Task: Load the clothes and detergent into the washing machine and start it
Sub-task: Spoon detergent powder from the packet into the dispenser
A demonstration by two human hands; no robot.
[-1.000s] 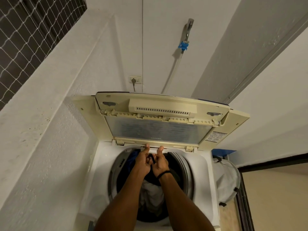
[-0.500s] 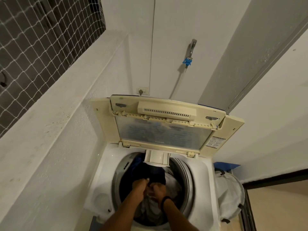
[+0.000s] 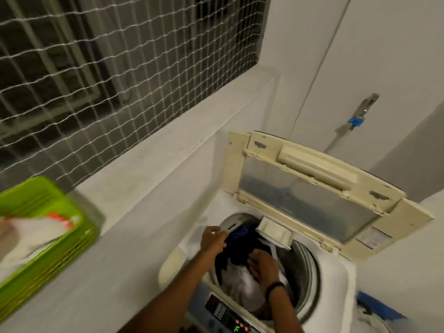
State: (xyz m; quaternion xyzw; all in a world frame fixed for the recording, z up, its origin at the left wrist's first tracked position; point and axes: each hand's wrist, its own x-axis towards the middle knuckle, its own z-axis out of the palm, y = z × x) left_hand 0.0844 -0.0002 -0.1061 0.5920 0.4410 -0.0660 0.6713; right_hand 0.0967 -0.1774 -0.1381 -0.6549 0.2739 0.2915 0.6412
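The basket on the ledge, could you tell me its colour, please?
Bright green basket, seen in the head view.

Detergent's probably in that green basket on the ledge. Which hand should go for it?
Left, probably. The left hand rests at the drum's left rim, on the same side as the green basket. The right hand is down on the clothes and would have to cross over.

green basket (image 3: 79,239), window netting (image 3: 115,68), wall tap (image 3: 367,104)
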